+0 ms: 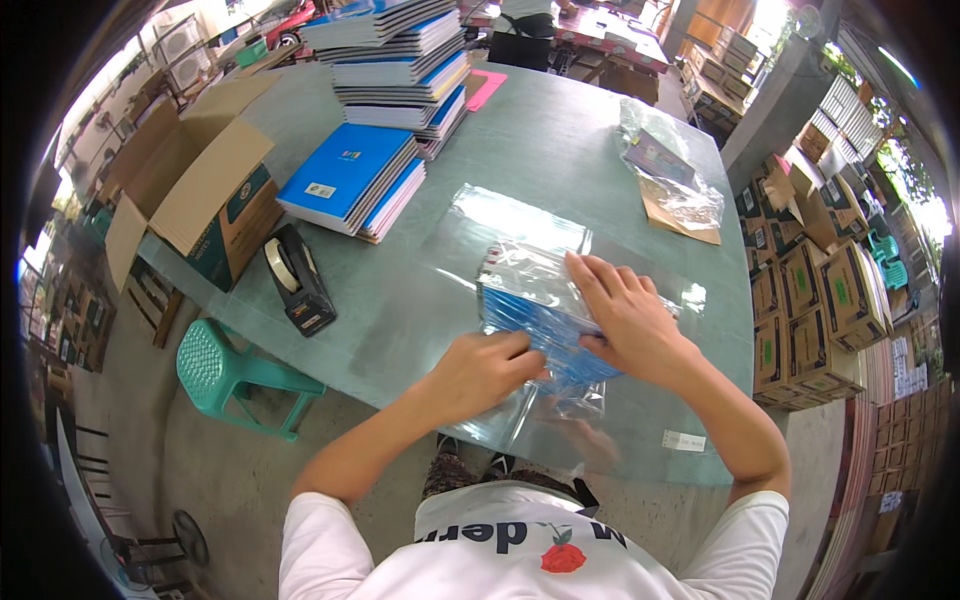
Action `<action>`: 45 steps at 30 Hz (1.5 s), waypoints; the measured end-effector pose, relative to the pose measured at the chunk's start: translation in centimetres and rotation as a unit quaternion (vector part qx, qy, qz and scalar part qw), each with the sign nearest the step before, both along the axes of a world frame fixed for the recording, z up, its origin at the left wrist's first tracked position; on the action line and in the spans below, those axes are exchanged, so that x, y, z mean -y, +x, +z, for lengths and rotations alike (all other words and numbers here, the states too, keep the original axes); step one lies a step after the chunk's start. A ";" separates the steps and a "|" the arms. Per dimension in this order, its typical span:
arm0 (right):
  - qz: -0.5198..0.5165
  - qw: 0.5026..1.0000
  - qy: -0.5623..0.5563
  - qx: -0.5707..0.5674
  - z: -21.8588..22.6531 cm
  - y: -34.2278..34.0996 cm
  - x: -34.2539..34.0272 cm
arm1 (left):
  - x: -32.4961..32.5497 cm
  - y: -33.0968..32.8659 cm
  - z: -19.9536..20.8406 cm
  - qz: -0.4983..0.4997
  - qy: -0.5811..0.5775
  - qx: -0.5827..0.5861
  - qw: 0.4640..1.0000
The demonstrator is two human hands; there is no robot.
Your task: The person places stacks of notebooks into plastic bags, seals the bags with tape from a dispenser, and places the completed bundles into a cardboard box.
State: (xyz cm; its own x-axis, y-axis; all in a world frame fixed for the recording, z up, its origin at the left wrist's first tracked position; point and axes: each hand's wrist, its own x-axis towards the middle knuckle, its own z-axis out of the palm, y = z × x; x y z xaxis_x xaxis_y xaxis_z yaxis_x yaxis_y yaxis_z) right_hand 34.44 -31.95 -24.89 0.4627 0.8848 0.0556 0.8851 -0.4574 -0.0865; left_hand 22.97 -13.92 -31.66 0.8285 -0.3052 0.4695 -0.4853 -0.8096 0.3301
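1. The person's right hand [635, 318] lies palm down, fingers stretched out and thumb spread apart, resting on the packet and gripping nothing that I can see
2. The left hand [490, 368] is half closed, fingers curled in at the packet's near left edge; I can't tell whether the fingertips have hold of the film
3. Beneath both hands is the blue packet [510, 312], flat on the counter near its front edge, its clear wrapping creased and shiny
4. A clear plastic sheet [508, 212] spreads out past the packet's far side, catching the light
5. The counter [560, 125] is grey-green, with a small white label [684, 440] near its front edge on the right
6. To the left sits a black tape dispenser [312, 312], and beyond it blue-covered notebooks [345, 170], some in a low pile just beside a tall stack
7. Over on the far right, a clear plastic bag [705, 205] lies on a brown piece of card [672, 214]
8. An open cardboard box [235, 225] stands at the left edge, a green stool [215, 365] on the floor in front of it, and cartons [810, 310] are piled off to the right
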 end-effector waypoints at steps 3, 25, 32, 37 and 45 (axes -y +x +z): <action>0.010 1.000 0.012 -0.003 -0.7 0.2 0.2 | 2.4 1.4 0.7 -0.021 0.069 0.056 0.996; 0.026 0.979 0.030 -0.201 1.0 1.9 -4.7 | 8.3 -1.8 -8.4 -0.013 -0.264 -0.366 0.892; -0.039 0.995 0.055 -0.074 3.4 0.5 -2.6 | 19.4 8.0 -16.5 -0.333 -0.793 -0.469 0.198; -0.118 0.908 0.268 -0.298 4.9 -0.2 8.6 | 6.9 4.9 -17.8 -0.125 -0.816 -0.327 0.460; -0.136 0.663 0.673 -0.300 -7.5 1.3 4.7 | -2.4 7.2 0.7 0.014 -0.496 -0.078 0.864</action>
State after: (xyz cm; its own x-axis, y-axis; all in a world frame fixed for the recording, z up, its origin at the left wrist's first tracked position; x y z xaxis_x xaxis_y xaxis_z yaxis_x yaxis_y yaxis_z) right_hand 35.72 -36.70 -32.40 0.8909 0.0999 0.4431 0.4076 0.2546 -0.8769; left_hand 30.17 -11.51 -30.95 0.9058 0.2056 0.3704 -0.3569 -0.1005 0.9287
